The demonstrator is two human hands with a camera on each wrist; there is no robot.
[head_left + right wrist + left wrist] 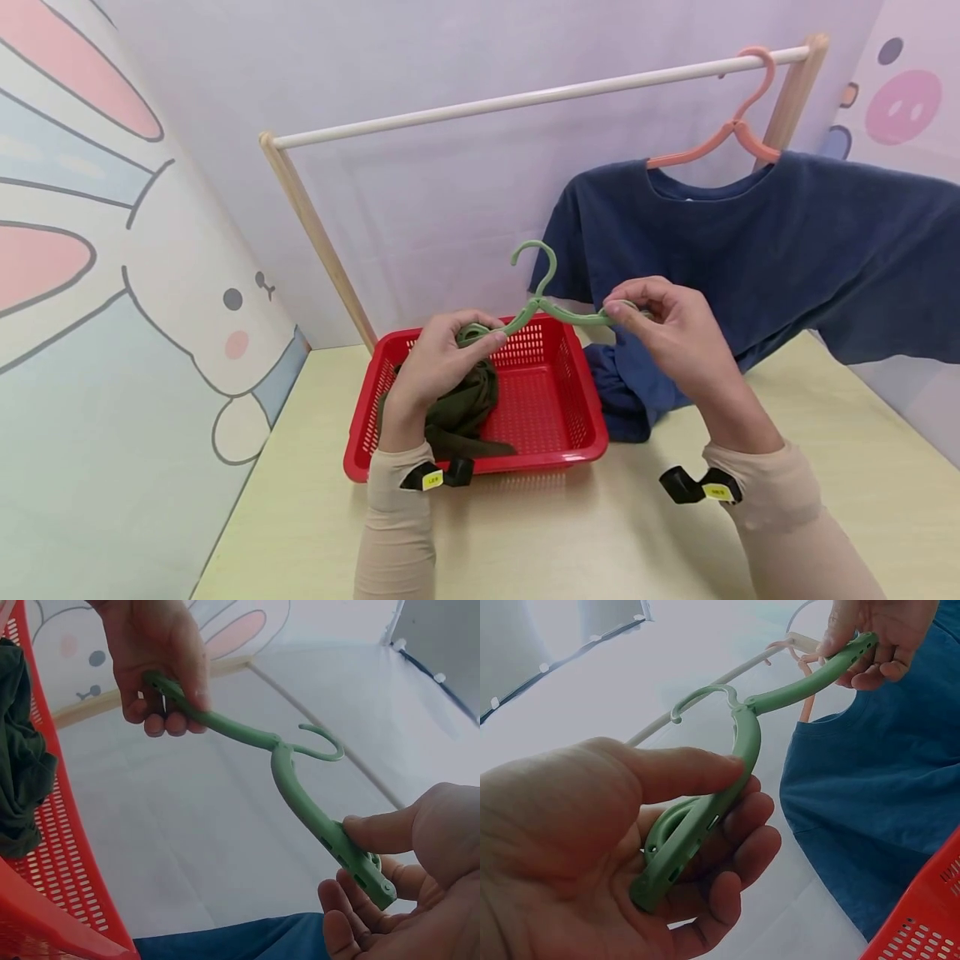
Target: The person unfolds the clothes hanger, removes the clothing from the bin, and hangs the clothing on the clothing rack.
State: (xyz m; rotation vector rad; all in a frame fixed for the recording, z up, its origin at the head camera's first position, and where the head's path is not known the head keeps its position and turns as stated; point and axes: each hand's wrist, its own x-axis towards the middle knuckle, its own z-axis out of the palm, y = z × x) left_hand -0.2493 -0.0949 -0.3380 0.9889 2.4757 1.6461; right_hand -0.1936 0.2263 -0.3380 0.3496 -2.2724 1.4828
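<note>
Both hands hold a green folding hanger (539, 302) above the red basket, its hook pointing up and its two arms spread out to the sides. The left hand (442, 358) pinches one arm between thumb and fingers; in the left wrist view that hanger arm (697, 825) lies across the curled fingers. By its outer end the right hand (671, 329) grips the other arm, the thumb on top, as the right wrist view shows on the hanger (304, 799). Beneath the left hand, dark green clothing (468, 408) lies bunched in the red basket (585, 454).
Behind the hands stands a rack with a white rail (465, 108) and wooden posts (318, 233). A navy T-shirt (720, 242) hangs at the right on an orange hanger (701, 152), its lower part resting on the pale table (540, 542). Cartoon-printed walls (172, 275) flank the table.
</note>
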